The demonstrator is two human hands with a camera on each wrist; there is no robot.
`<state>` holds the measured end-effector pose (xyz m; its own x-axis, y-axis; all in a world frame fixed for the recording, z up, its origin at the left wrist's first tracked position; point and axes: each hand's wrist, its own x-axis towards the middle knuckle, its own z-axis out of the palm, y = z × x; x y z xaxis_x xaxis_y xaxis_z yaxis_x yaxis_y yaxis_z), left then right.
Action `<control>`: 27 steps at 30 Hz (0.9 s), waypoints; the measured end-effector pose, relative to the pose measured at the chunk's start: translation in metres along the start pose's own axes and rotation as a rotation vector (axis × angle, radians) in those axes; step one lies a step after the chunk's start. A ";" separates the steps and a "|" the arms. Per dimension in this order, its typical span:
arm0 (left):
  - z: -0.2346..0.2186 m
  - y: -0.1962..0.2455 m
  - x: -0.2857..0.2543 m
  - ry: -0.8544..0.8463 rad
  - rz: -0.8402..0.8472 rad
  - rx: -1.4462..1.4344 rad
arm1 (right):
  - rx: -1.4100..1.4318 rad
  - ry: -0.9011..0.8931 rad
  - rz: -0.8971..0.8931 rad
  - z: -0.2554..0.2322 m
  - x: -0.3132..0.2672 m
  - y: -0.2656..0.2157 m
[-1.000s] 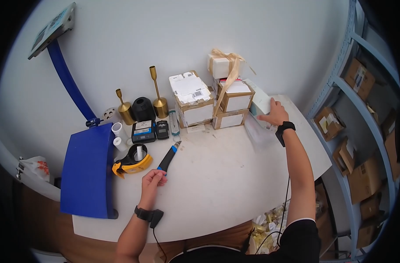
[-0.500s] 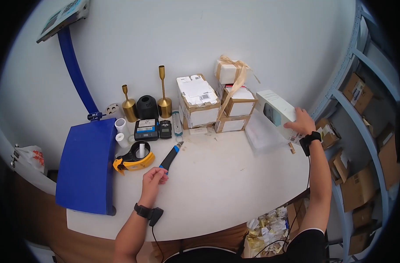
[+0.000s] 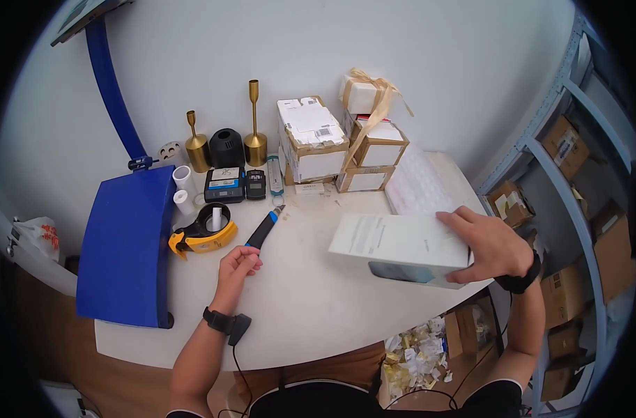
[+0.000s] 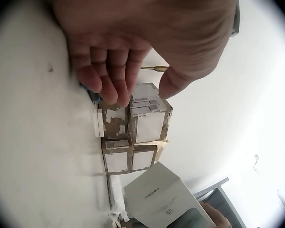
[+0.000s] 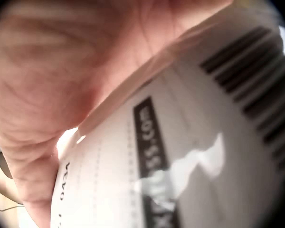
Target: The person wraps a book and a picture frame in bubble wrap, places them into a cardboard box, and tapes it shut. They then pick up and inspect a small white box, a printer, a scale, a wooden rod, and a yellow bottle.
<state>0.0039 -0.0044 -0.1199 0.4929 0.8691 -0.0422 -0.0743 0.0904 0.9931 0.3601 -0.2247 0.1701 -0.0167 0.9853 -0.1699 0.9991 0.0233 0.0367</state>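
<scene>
A pale box (image 3: pixel 401 240) with a dark window on its side is gripped at its right end by my right hand (image 3: pixel 495 247), thumb low and fingers over the top. In the right wrist view that end of the box (image 5: pixel 190 133) carries printed text and a barcode, close under the palm. My left hand (image 3: pixel 235 275) rests at the table's left side, beside the handle of a black and blue utility knife (image 3: pixel 263 230). Its fingers hang loosely curled with nothing between them in the left wrist view; the knife is mostly hidden there.
Cartons (image 3: pixel 311 143) are stacked along the wall, a ribboned white package (image 3: pixel 359 96) on top. Clear plastic packaging (image 3: pixel 419 184) lies behind the pale box. Yellow tape dispenser (image 3: pixel 203 240), brass candlesticks (image 3: pixel 255 143) and blue scale (image 3: pixel 126 244) stand left. Shelves (image 3: pixel 569 181) flank the right.
My right hand has brought the pale box from the back right of the table toward the front, turning it sideways. My left hand stays beside the knife.
</scene>
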 end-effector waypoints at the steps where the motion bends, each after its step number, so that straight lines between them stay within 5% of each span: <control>1: 0.000 0.002 -0.001 0.009 -0.001 0.001 | 0.001 0.000 -0.009 0.007 0.011 -0.010; 6: 0.006 0.014 -0.006 -0.289 -0.074 -0.376 | -0.016 0.025 -0.437 0.033 0.067 -0.060; 12: -0.003 0.039 -0.012 -0.434 -0.118 -0.158 | -0.235 0.130 -0.610 0.016 0.095 -0.087; 14: -0.008 0.035 -0.010 -0.640 -0.072 -0.097 | -0.266 0.152 -0.610 0.016 0.099 -0.088; 16: -0.006 0.036 -0.011 -0.619 -0.051 -0.109 | -0.295 0.179 -0.605 0.017 0.103 -0.086; 19: -0.004 0.031 -0.010 -0.515 -0.027 -0.190 | -0.311 0.409 -0.530 0.029 0.112 -0.080; 21: -0.001 0.032 -0.011 -0.397 -0.009 -0.300 | -0.295 0.893 -0.265 0.051 0.114 -0.076; 22: 0.000 0.031 -0.011 -0.387 -0.001 -0.298 | -0.294 0.900 -0.276 0.064 0.118 -0.075; 24: 0.002 0.027 -0.010 -0.348 0.115 -0.267 | 0.129 1.304 -0.217 0.096 0.129 -0.074; 27: 0.003 0.028 -0.011 -0.312 0.141 -0.244 | 0.191 1.501 -0.166 0.132 0.141 -0.082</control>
<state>-0.0012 -0.0131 -0.0911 0.6990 0.6959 0.1646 -0.3446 0.1261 0.9302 0.2815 -0.1104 0.0128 -0.0320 0.2312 0.9724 0.9699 0.2422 -0.0257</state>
